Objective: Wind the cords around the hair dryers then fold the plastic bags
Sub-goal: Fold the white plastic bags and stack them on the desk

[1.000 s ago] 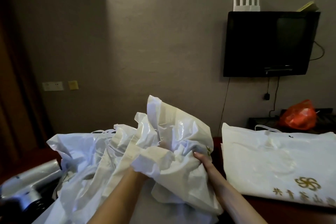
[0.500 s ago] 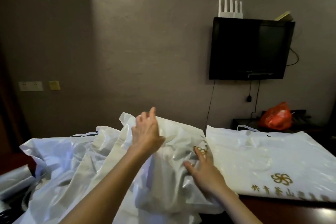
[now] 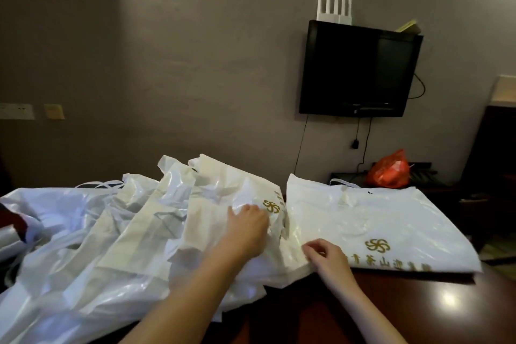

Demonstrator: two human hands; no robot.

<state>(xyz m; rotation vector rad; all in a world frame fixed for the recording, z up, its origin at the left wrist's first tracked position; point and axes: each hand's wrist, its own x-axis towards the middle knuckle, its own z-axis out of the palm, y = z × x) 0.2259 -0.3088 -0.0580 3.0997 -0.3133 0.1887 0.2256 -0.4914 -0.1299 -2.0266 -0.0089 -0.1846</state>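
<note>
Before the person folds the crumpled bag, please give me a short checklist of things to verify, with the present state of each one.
1. Left hand lies on the crumpled bag: ok.
2. Right hand has a grip on the bag's edge: cannot tell.
3. Crumpled bag is smoothed flat: not ok.
4. Flat bag lies out of the way: not ok, the bags meet at the right hand.
5. Bare table is free for folding: ok.

A black wall-mounted television (image 3: pixel 358 70) hangs at upper right, a white router (image 3: pixel 334 10) on top of it. An orange plastic bag (image 3: pixel 389 170) sits lower right; wall switches (image 3: pixel 30 111) at far left.
</note>
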